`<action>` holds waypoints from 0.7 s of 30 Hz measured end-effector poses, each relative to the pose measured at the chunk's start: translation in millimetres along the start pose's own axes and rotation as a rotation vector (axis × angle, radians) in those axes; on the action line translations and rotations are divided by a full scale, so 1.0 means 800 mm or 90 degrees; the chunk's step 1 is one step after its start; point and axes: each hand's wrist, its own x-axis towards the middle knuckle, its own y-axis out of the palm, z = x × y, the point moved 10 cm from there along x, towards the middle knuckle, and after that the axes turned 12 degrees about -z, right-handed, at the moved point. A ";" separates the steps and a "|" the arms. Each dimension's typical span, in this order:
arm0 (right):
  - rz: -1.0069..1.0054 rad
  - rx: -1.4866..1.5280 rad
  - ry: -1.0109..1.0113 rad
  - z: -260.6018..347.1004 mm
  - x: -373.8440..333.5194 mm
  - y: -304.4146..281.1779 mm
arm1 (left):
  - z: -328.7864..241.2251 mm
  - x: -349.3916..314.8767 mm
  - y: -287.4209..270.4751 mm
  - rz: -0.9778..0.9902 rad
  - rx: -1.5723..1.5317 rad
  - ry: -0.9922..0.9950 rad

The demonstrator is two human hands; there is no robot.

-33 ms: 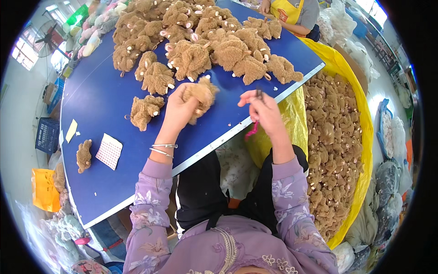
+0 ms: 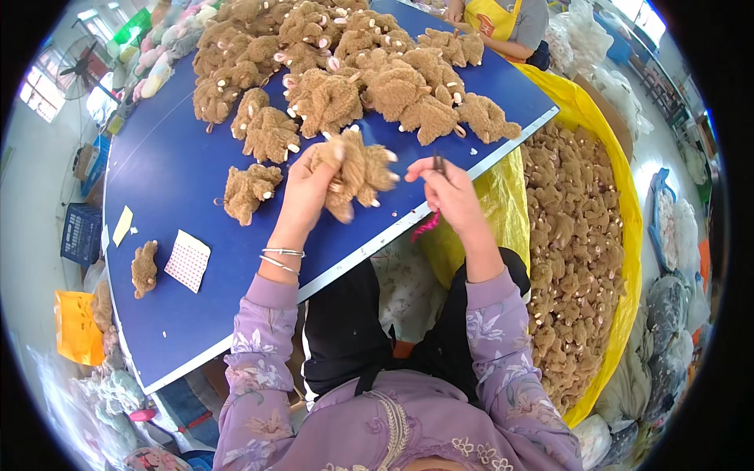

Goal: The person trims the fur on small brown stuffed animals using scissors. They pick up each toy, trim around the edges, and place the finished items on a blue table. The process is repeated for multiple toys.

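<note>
My left hand is closed around a fluffy brown plush animal with small white paw tips, held just above the blue tabletop. To its right, my right hand has its fingers curled on a small dark tool; its exact kind is too small to make out. From that hand hangs a curly pink cord. A single plush lies left of my left hand, and a big heap of like plush animals covers the far part of the table.
On the blue table lie a dotted sticker sheet, a yellow paper slip and a smaller plush. A yellow bag full of brown plush pieces stands at the right. Another person works at the far edge.
The plush in my left hand has turned, so more white paw tips show. My right hand has shifted slightly left, and the pink cord has swung left.
</note>
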 end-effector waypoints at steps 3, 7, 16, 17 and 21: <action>0.048 0.032 0.066 -0.004 -0.013 0.023 | 0.028 -0.012 0.022 0.024 -0.230 -0.102; 0.103 0.067 0.021 0.001 -0.024 0.039 | 0.039 -0.019 0.046 0.001 -0.215 -0.117; -0.064 0.200 0.131 -0.026 -0.012 0.011 | 0.038 -0.031 0.066 0.111 -0.001 -0.009; -0.102 0.184 0.143 -0.025 -0.015 0.012 | 0.036 -0.035 0.065 0.106 0.009 -0.005; -0.136 0.080 0.127 -0.005 -0.012 -0.023 | 0.036 -0.019 0.048 0.032 -0.055 -0.020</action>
